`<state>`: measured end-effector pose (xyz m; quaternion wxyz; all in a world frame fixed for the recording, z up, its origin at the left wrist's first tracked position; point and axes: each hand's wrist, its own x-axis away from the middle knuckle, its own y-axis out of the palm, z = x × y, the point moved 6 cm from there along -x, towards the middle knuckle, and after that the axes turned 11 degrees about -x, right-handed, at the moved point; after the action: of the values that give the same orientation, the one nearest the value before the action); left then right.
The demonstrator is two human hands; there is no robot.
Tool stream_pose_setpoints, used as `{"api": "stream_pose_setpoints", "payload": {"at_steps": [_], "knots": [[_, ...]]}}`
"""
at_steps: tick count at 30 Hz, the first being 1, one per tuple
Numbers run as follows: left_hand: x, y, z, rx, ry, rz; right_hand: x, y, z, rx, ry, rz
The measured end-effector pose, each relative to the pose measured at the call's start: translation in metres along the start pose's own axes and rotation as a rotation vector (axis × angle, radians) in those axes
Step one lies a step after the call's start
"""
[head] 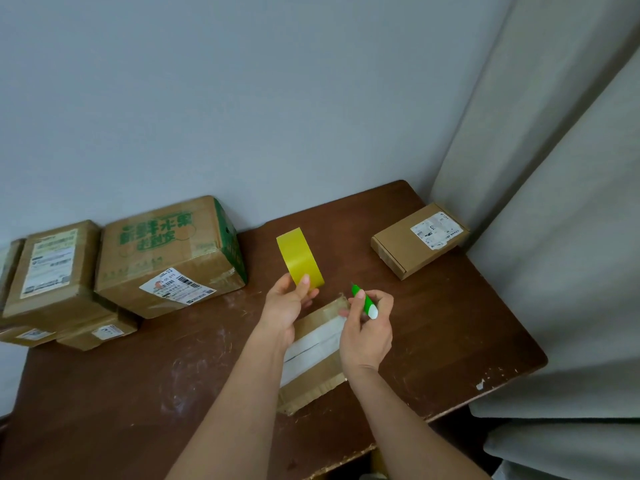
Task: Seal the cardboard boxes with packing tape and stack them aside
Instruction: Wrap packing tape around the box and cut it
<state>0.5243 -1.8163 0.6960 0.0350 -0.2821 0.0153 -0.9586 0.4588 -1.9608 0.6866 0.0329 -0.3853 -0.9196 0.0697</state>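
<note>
Head view: the left hand (289,303) pinches the yellow tape roll (300,259) upright, thumb on its outer face, fingers curled behind. The right hand (369,327) grips a green cutter (363,301). Beneath both wrists, near the table's (138,393) front edge, lies a small cardboard box (317,355) with white tape.

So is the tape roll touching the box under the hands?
Apart. In the head view the left hand holds the yellow tape roll raised, with brown table showing between its lower edge and the box.
</note>
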Motion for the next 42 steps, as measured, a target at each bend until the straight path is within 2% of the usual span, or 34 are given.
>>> {"api": "stream_pose_setpoints", "payload": {"at_steps": [4,9,12,14,19,26,29,32,33,35,38,40,42], "knots": [[0.003,0.000,0.002,-0.032,-0.018,-0.021,-0.001,0.000,-0.001,-0.063,0.065,-0.023],[0.005,-0.004,0.012,-0.025,-0.038,-0.020,-0.032,-0.013,0.001,-0.543,0.358,0.038],[0.005,-0.004,0.014,-0.050,-0.067,-0.039,-0.049,-0.024,0.020,-0.538,0.540,0.085],[0.006,0.001,0.015,-0.044,-0.077,-0.067,-0.052,-0.027,0.040,-0.510,0.737,0.091],[0.010,0.018,0.017,-0.007,-0.114,-0.160,-0.046,-0.022,0.081,-0.434,1.061,-0.066],[0.016,0.034,0.025,-0.042,-0.123,-0.154,-0.047,-0.025,0.087,-0.392,1.150,-0.232],[0.016,0.040,0.026,-0.046,-0.149,-0.150,-0.053,-0.030,0.081,-0.242,1.110,-0.201],[0.018,0.045,0.024,-0.030,-0.207,-0.133,-0.074,-0.031,0.058,-0.137,0.835,-0.145],[0.019,0.047,0.024,-0.020,-0.222,-0.132,-0.081,-0.027,0.044,-0.158,0.705,-0.207],[0.021,0.052,0.027,-0.025,-0.227,-0.150,-0.088,-0.016,0.006,-0.224,0.478,-0.442],[0.027,0.063,0.039,-0.088,-0.166,-0.226,-0.084,-0.001,-0.035,-0.200,0.323,-0.778],[0.030,0.068,0.048,-0.158,-0.098,-0.269,-0.085,0.005,-0.043,-0.177,0.284,-0.837],[0.031,0.070,0.052,-0.210,-0.047,-0.287,-0.089,0.003,-0.046,-0.158,0.253,-0.796]]}}
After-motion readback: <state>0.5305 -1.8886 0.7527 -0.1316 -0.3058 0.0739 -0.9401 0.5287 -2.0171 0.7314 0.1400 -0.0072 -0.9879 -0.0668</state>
